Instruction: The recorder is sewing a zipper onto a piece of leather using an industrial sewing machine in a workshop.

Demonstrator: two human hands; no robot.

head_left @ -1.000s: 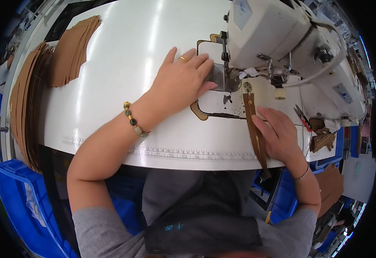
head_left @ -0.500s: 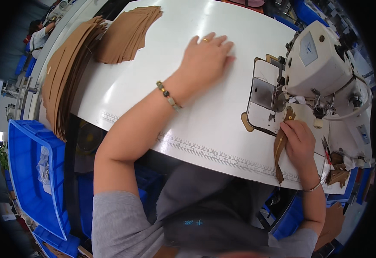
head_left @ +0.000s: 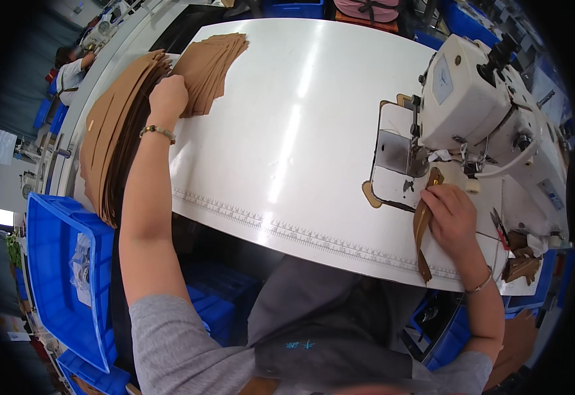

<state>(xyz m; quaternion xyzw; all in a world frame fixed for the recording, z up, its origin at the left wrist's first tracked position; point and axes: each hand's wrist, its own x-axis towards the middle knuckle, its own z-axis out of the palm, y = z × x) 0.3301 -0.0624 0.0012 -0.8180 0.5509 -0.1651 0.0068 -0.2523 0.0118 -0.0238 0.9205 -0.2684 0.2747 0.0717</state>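
My left hand (head_left: 169,99) is at the far left of the white table, its fingers curled in at the edge of a thick stack of brown fabric pieces (head_left: 119,125). What its fingertips grip there is hidden. Touching its other side is a fanned pile of brown cut pieces (head_left: 211,69). Near the sewing machine (head_left: 462,99), my right hand (head_left: 452,214) pinches a narrow brown zipper strip (head_left: 420,237). A gold-coloured pull shows at the strip's upper end, and its lower end hangs toward the table's front edge.
A printed ruler (head_left: 300,237) runs along the front edge of the white table (head_left: 327,131). Right of my right hand lie red-handled snips (head_left: 500,227) and brown scraps (head_left: 523,266). A blue bin (head_left: 63,263) stands at the left. Another person (head_left: 71,74) sits at the far left.
My left hand has swung from the table's middle to the stacks at the left, and its spread fingers have curled in. My right hand keeps the zipper strip near the machine. The view has shifted slightly.
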